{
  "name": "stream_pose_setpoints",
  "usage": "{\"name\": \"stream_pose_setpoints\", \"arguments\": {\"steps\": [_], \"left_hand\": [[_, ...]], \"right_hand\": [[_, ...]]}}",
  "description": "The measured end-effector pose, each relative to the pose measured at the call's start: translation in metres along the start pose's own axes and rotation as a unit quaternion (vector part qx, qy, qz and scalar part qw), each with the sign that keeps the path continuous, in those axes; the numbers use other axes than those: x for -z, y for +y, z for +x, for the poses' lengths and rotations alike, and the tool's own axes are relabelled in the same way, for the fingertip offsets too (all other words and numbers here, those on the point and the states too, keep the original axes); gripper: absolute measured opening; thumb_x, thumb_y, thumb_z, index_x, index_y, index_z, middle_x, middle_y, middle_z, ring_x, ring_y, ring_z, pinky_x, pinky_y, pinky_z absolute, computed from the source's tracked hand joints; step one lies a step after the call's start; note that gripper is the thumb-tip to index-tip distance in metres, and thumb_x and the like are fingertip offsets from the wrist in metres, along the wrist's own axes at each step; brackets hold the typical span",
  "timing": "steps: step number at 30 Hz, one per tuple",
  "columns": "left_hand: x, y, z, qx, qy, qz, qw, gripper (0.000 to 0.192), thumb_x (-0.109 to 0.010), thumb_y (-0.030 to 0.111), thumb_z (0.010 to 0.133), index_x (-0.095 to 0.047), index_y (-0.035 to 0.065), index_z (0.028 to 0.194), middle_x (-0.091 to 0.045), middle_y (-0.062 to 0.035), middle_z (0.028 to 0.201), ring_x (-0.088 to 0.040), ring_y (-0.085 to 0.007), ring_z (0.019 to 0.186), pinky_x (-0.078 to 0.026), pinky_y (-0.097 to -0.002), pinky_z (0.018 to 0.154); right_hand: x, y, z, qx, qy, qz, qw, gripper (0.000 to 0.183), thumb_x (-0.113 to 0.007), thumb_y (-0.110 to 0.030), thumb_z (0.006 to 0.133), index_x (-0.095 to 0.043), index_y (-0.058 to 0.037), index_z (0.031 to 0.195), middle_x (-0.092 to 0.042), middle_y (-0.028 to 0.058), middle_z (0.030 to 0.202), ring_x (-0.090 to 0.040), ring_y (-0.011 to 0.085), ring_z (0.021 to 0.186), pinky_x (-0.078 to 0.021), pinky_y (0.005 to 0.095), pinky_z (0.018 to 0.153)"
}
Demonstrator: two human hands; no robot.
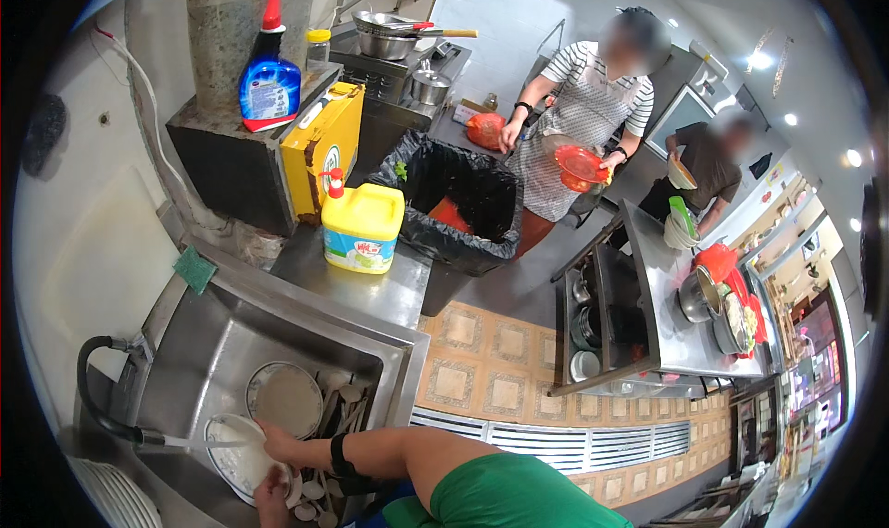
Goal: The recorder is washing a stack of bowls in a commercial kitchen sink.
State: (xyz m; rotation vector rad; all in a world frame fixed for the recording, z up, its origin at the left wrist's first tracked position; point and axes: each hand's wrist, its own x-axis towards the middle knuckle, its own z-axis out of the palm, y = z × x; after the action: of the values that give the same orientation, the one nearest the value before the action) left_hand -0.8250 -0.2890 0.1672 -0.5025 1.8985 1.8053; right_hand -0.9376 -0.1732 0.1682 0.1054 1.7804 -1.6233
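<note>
A white plate with a patterned rim [226, 451] is tilted in the steel sink [187, 382] under water running from the black hose faucet [104, 424]. My right hand [281, 446], with a black band on the wrist, is at the plate's upper right edge; its fingertips are partly hidden. My left hand [272, 493] grips the lower right rim. Behind this plate, a second round dish [285, 399] lies in the sink holding cloudy water. Spoons and other utensils [344, 406] lie beside and below the dishes, partly covered by my right forearm.
Stacked white plates [114, 493] stand at lower left. A green scouring pad [195, 269] lies on the sink's rim; a yellow detergent jug [362, 228] stands behind. Beyond are a black-lined bin [458, 250], a person holding red dishes [590, 111], another person with bowls [708, 160], and a steel table [667, 306].
</note>
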Motion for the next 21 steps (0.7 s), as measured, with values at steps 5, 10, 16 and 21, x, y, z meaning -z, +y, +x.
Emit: {"name": "stream_pose_setpoints", "arguments": {"steps": [5, 10, 16, 21], "left_hand": [[0.052, -0.003, 0.019, -0.294, 0.309, 0.633, 0.646, 0.083, -0.065, 0.0, 0.064, -0.019, -0.0028, 0.133, -0.044, -0.023, 0.125, -0.054, -0.0369, 0.098, -0.043, -0.0415, 0.084], [0.093, 0.012, 0.048, -0.051, 0.237, 0.577, 0.78, 0.075, -0.068, 0.015, 0.067, -0.029, 0.0033, 0.13, -0.057, -0.0256, 0.096, -0.057, -0.0393, 0.082, -0.046, -0.0456, 0.071], [0.153, -0.054, 0.067, -0.066, 0.275, 0.504, 0.816, 0.041, -0.057, 0.035, 0.081, -0.054, -0.0031, 0.097, -0.059, -0.0247, 0.07, -0.058, -0.0399, 0.069, -0.046, -0.0444, 0.064], [0.072, -0.038, 0.05, 0.1, 0.238, -0.019, 0.966, 0.048, -0.043, 0.045, 0.088, -0.052, -0.0021, 0.088, -0.06, -0.0117, 0.074, -0.06, -0.0301, 0.072, -0.048, -0.0429, 0.06]], "right_hand": [[0.0, -0.006, -0.016, -0.081, -0.076, 0.066, 0.992, 0.058, -0.034, 0.005, 0.078, -0.036, -0.0153, 0.131, -0.051, 0.0171, 0.116, -0.048, 0.0319, 0.107, -0.0458, 0.0443, 0.079], [-0.01, 0.035, 0.006, -0.08, -0.099, 0.1, 0.987, 0.053, -0.035, 0.002, 0.079, -0.038, -0.0162, 0.129, -0.049, 0.0158, 0.118, -0.051, 0.0306, 0.104, -0.0495, 0.0459, 0.072], [0.0, -0.012, -0.019, -0.111, -0.081, 0.104, 0.985, 0.058, -0.034, 0.004, 0.076, -0.036, -0.0195, 0.129, -0.05, 0.0164, 0.116, -0.052, 0.0379, 0.099, -0.0482, 0.0605, 0.059], [0.03, -0.017, -0.011, -0.022, 0.009, 0.07, 0.997, 0.061, -0.033, 0.004, 0.075, -0.035, -0.0203, 0.13, -0.05, 0.0186, 0.113, -0.053, 0.0414, 0.097, -0.0472, 0.0631, 0.054]]}}
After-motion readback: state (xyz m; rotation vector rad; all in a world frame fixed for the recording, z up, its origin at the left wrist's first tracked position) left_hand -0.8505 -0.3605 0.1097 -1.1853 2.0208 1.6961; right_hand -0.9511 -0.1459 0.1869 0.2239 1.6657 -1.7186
